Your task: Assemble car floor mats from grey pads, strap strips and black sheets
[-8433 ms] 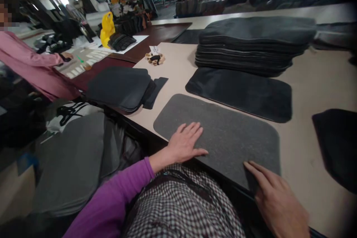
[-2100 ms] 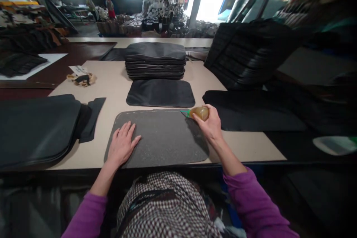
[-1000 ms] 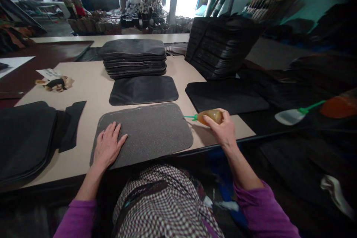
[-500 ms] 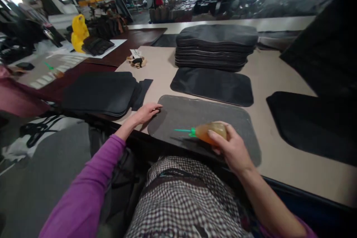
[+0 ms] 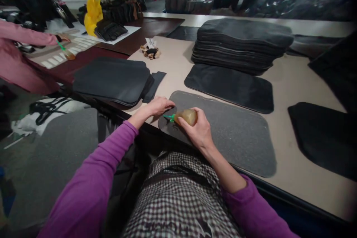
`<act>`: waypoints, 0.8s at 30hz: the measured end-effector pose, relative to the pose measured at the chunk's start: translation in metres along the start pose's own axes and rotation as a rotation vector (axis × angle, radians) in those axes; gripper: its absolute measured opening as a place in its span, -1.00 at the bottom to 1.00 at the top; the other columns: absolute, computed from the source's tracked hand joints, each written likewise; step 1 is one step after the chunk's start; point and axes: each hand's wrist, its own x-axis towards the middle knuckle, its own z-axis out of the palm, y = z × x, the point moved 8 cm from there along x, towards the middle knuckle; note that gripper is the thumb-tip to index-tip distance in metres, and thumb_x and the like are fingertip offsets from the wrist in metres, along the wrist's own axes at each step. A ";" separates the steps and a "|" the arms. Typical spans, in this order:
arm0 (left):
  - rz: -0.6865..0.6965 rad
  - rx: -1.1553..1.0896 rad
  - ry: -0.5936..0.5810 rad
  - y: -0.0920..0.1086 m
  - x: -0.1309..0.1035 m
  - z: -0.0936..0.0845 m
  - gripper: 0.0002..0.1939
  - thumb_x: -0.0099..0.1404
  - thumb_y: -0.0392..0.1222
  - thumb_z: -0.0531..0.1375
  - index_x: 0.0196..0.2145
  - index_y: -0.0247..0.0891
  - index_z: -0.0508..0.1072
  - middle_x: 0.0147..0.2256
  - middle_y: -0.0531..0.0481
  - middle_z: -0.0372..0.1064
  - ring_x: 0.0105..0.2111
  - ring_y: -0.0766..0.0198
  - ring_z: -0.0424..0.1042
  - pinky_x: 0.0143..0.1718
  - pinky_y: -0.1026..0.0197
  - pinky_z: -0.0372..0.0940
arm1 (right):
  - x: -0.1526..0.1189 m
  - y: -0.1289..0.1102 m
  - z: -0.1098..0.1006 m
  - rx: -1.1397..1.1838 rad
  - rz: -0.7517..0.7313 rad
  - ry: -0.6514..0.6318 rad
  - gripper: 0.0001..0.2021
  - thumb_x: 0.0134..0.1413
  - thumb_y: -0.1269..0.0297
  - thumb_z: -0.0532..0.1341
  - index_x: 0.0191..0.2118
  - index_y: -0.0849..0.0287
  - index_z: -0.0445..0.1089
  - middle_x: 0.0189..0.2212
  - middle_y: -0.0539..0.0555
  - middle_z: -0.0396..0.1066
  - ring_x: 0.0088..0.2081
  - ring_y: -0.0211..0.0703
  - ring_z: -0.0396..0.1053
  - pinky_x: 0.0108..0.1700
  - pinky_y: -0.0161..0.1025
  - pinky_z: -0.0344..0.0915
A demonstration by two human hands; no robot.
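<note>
Head view has the right hand (image 5: 196,130) wrapped around an amber squeeze bottle (image 5: 188,117), thumb on the near side, the bottle laid over so its green nozzle (image 5: 169,116) points to nine o'clock, low above the grey panel (image 5: 234,128); that slant seems to suit working close to the edge. The left hand (image 5: 161,105) rests between nine and ten o'clock on the panel, fingers at its far-left corner, probably to steady it; whether they pinch the edge or merely press cannot be told. The panel lies flat along the front of the worktop (image 5: 292,83), presumably for easy reach, with a faint pale line (image 5: 208,98) along its far edge. Just beyond, toward twelve o'clock, a single black panel (image 5: 228,87) lies apart from it, before a tall stack of dark panels (image 5: 240,44) that looks squared up to save space. At three o'clock is another black piece (image 5: 323,134); toward nine to ten, a low black pile (image 5: 111,80) with narrow strips (image 5: 154,85) beside it. Toward ten, past some crumpled scraps (image 5: 150,52), a co-worker's pink sleeve (image 5: 33,39) reaches over pale pieces and a second bottle (image 5: 68,54), near a yellow bag (image 5: 94,15).
</note>
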 end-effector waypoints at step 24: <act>-0.031 0.003 0.022 0.011 -0.015 0.007 -0.45 0.41 0.12 0.25 0.26 -0.11 0.38 0.16 -0.16 0.47 0.16 -0.04 0.33 0.17 0.01 0.05 | -0.054 0.015 -0.108 -0.109 -0.111 -0.239 -0.50 0.16 -0.10 0.35 0.09 0.02 0.32 -0.05 0.12 0.45 -0.09 0.07 0.46 0.01 0.01 0.41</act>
